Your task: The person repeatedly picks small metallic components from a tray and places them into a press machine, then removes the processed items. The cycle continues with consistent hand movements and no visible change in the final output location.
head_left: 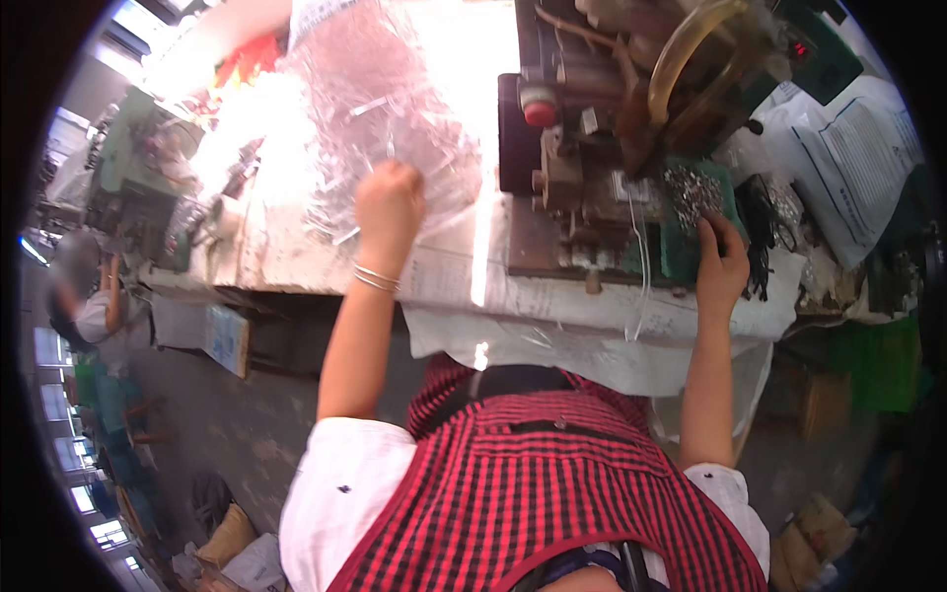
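My left hand (391,212) is closed above a heap of thin clear plastic strips (380,128) on the bench. Whatever its fingers hold, if anything, is hidden. At the right, my right hand (723,261) reaches the near edge of a green tray (681,261) of small shiny metal parts (692,194). Its thumb and forefinger come together in a pinch at the parts; what lies between them is too small to make out. Left of the tray stands a dark metal bench machine (592,187), from which a narrow clear strip (642,257) hangs over the front edge.
A red push button (539,111) juts from the machine, and a thick yellowish hose (681,49) arches above. White printed sacks (838,158) and black cords (760,227) lie right of the tray. Another green machine (138,168) and a seated person (94,296) are at the far left.
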{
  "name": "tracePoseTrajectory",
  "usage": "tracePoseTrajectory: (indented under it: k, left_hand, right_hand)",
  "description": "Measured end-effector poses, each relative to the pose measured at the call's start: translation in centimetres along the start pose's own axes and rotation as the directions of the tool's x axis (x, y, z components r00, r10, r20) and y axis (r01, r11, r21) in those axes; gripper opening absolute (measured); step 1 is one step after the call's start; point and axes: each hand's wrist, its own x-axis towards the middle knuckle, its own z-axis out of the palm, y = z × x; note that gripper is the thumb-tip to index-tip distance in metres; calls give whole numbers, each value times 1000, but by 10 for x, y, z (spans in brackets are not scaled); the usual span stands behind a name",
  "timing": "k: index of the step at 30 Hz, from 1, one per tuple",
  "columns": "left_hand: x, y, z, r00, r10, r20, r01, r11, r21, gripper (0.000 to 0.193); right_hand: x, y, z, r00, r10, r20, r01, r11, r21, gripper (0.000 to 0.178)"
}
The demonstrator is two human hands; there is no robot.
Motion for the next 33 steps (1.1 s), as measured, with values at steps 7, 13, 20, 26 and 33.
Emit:
tracePoseTrajectory:
  k: [7, 13, 20, 26, 33]
  left_hand:
    - [50, 38, -68, 935, -344, 85, 325, 737, -593, 16]
    - [-24, 7, 18, 781, -558, 281, 534, 363, -764, 20]
    - [5, 46, -4, 859, -373, 351, 480, 347, -806, 22]
    - [-8, 30, 34, 926, -372, 72, 304, 615, -728, 21]
    - [28, 115, -88, 906, -344, -245, -79, 432, -898, 9]
  right_hand:
    - [3, 22, -5, 1000, -12, -4, 12, 1000, -5, 19]
    - [-34, 25, -29, 986, -86, -145, 49, 968, -245, 15]
    - [-17, -55, -19, 994, -99, -38, 104, 975, 196, 14]
    - [16, -108, 43, 954, -287, -84, 299, 912, 279, 14]
    - [3, -123, 56, 997, -55, 61, -3, 714, 700, 39]
